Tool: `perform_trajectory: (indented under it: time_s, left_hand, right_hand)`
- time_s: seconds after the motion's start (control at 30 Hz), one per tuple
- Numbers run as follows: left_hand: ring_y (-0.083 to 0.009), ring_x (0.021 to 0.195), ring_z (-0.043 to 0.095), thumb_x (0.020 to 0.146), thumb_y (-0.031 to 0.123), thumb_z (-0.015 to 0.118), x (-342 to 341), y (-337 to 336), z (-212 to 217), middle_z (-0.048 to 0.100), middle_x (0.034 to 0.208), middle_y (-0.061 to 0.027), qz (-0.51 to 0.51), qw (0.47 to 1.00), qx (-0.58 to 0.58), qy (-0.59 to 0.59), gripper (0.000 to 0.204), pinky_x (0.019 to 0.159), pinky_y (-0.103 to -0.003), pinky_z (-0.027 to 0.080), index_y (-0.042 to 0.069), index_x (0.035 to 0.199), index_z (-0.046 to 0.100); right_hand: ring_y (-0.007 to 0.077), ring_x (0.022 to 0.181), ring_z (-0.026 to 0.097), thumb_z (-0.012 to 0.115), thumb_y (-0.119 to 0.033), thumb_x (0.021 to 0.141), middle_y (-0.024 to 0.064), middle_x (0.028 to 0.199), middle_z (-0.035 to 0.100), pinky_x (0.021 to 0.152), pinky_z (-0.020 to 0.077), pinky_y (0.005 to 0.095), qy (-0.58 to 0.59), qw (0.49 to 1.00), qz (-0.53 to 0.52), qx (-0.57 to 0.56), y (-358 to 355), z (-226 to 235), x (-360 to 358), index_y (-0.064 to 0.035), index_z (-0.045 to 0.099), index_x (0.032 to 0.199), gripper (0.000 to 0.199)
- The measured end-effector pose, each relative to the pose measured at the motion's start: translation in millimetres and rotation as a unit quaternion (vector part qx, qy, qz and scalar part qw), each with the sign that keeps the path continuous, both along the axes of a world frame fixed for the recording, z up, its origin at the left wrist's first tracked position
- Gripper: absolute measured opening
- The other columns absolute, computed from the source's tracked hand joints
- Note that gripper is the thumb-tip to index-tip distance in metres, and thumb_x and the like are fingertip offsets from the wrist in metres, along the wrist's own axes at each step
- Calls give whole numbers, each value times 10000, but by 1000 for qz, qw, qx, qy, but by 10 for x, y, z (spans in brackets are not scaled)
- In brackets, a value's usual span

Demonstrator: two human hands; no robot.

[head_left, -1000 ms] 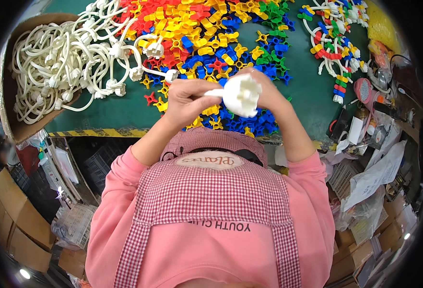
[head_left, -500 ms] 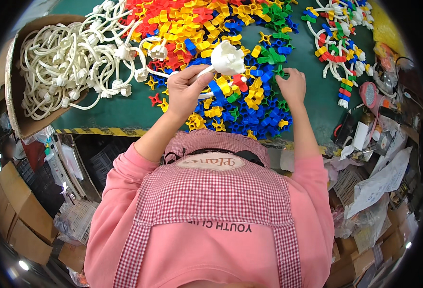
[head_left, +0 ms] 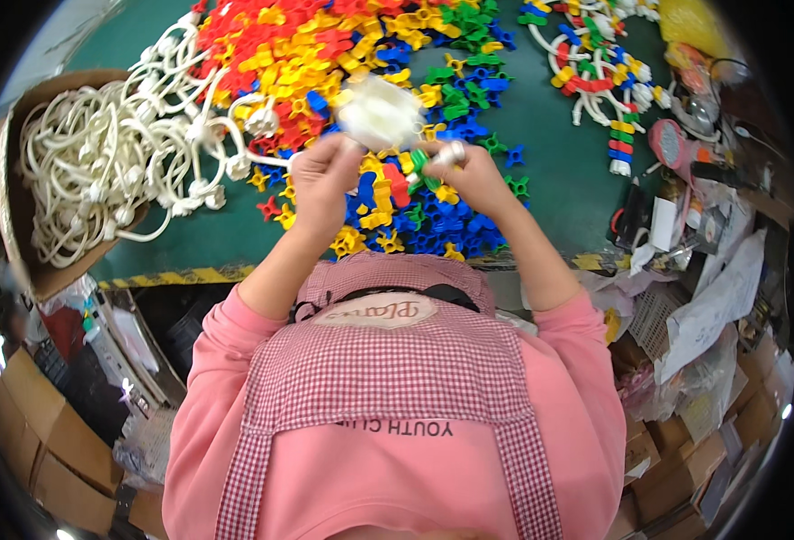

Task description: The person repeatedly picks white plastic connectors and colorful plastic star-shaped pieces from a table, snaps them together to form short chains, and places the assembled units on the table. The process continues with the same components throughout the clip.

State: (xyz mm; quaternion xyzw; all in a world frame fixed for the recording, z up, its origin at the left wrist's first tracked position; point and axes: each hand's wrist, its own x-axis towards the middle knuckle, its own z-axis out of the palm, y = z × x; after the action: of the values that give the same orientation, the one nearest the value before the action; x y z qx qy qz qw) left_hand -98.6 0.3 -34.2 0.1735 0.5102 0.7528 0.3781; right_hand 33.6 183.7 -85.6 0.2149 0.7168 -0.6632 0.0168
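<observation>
My left hand (head_left: 325, 180) holds a white round plastic socket (head_left: 379, 112) on the end of a white cord (head_left: 262, 160), raised above the green table. My right hand (head_left: 471, 173) pinches a green star-shaped plastic piece (head_left: 422, 164) close beside the socket. Under both hands lies a big heap of red, yellow, blue and green star pieces (head_left: 361, 54). A loose bundle of white cord with sockets (head_left: 118, 153) spreads to the left, partly in a cardboard box (head_left: 19, 207).
A finished string with coloured pieces (head_left: 586, 54) lies at the back right on the green table (head_left: 559, 144). Papers, bags and small tools (head_left: 703, 261) crowd the right side. Cardboard boxes (head_left: 19, 441) stand on the floor at lower left. The table's striped front edge (head_left: 181, 274) runs near my chest.
My right hand came back from the heap with a green star piece and moved toward the socket. My left hand raised the socket and shifted it a little to the left.
</observation>
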Motion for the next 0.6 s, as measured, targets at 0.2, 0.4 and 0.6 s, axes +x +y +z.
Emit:
perform_trajectory:
  time_s: [0.2,0.4,0.6]
  left_hand:
    - [-161,1101,415,970,255,423,24,261,-18,431,1232,-64,48,968,-171,180,376,948,-288,321,50,1281,480]
    - [-158,1117,447,963,209,423,-153,-18,-231,490,1169,-58,67,961,-237,126,304,975,-276,321,48,1180,562]
    - [-91,943,450,963,258,432,-160,-235,-425,503,1097,0,105,948,-285,92,299,835,-234,349,77,1140,593]
  right_hand:
    - [121,758,577,511,-100,914,33,820,621,698,462,254,143,948,-279,-46,483,-278,-32,-3,608,935,138]
    - [215,673,571,463,-182,959,135,922,573,610,480,299,91,746,-659,-32,2559,-730,600,56,494,1143,303]
    - [340,1199,376,685,-288,765,154,1333,373,975,300,547,-109,654,-315,679,2224,-670,-84,-120,403,1302,630]
